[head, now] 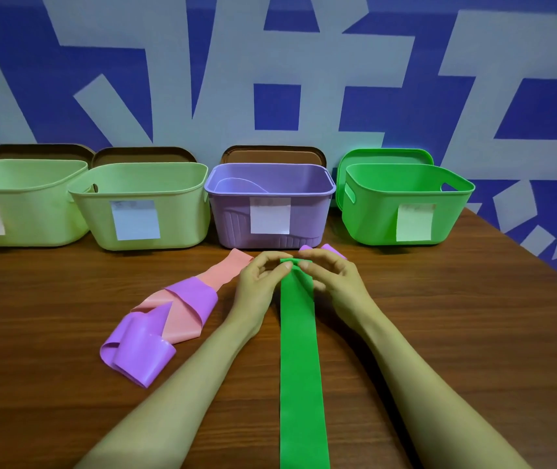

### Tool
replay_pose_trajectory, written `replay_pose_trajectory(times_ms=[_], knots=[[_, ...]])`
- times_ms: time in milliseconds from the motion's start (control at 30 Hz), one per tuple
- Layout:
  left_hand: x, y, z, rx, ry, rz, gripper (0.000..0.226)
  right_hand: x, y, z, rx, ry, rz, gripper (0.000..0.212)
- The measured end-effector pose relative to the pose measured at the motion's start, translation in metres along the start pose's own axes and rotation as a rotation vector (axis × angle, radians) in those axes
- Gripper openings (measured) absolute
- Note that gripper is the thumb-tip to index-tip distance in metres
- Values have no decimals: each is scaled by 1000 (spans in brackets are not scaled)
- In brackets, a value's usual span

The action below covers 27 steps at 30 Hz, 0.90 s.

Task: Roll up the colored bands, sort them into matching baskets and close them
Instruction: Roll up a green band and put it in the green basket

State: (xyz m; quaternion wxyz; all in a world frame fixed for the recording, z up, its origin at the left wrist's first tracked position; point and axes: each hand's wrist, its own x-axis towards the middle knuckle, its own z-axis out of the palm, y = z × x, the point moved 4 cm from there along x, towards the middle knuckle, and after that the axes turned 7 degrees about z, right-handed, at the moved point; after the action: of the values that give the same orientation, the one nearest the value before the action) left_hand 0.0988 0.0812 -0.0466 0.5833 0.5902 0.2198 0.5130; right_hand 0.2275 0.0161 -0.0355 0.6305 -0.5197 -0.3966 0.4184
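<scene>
**Green band pinched at its far end**

The green band (pixel 299 350) lies flat down the lower centre of the frame (smooth, bright, ribbon-like). The left hand (pixel 258 282) and right hand (pixel 333 277) both pinch its curled far end, just below the purple basket (pixel 270 211).

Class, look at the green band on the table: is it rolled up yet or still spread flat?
Mostly spread flat. The green band lies straight along the table; only its far end is curled, pinched by both hands.
</scene>
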Motion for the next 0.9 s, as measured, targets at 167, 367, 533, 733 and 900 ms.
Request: replay_pose_trajectory(times_ms=[167,367,533,733,900], knots=[[-1,1,1,-31,-24,-14,17,0,0,-3,-67,43,-13,15],[-3,-2,3,-112,5,-123,5,-2,-2,-3,-52,32,-20,19],[-2,-3,-2,-70,12,-101,12,0,0,-3,-95,27,-1,16],[-3,0,-1,-69,-29,-88,18,0,1,-1,-113,-2,27,15],[-6,0,3,-32,-56,-114,25,1,0,-4,-129,44,-2,16]])
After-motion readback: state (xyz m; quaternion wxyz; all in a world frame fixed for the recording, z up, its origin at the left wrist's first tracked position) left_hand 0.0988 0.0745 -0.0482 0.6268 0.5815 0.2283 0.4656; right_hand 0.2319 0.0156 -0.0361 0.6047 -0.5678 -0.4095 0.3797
